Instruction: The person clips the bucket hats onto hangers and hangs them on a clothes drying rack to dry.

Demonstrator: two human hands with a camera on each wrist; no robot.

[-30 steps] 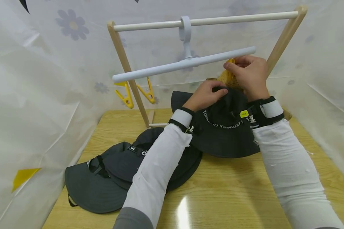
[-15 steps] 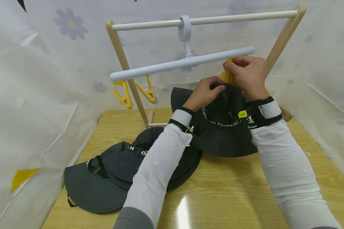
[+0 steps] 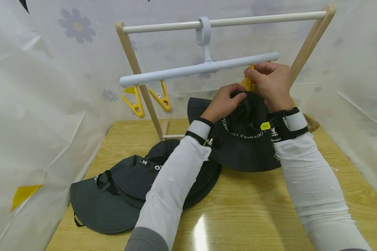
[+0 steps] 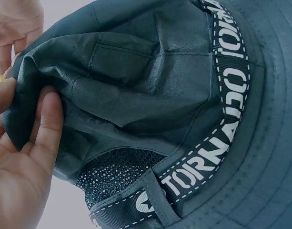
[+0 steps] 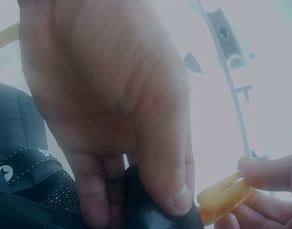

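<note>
My left hand (image 3: 223, 103) pinches the crown of a dark bucket hat (image 3: 248, 153), whose band carries white TORNADO lettering. In the left wrist view the crown fabric (image 4: 126, 86) is bunched between thumb and fingers. Just to the right, my right hand (image 3: 274, 82) pinches a yellow clip (image 5: 224, 195) below the right half of a white hanger (image 3: 176, 71). The hat's gathered top lies close to that clip; whether the clip bites on it is hidden. Behind both, a tan woven item (image 3: 255, 88) shows only in part.
The hanger hooks over the white rail (image 3: 264, 21) of a wooden-sided rack. Two yellow clips (image 3: 137, 104) hang from its left half. More dark hats (image 3: 113, 205) lie overlapping on the wooden table (image 3: 238, 209). A tan brim (image 3: 312, 122) shows behind the right wrist.
My left hand has lifted the hat's crown slightly towards the clip. The hanger has tilted a little, its left end rising and its right end dropping. My right hand keeps its pinch.
</note>
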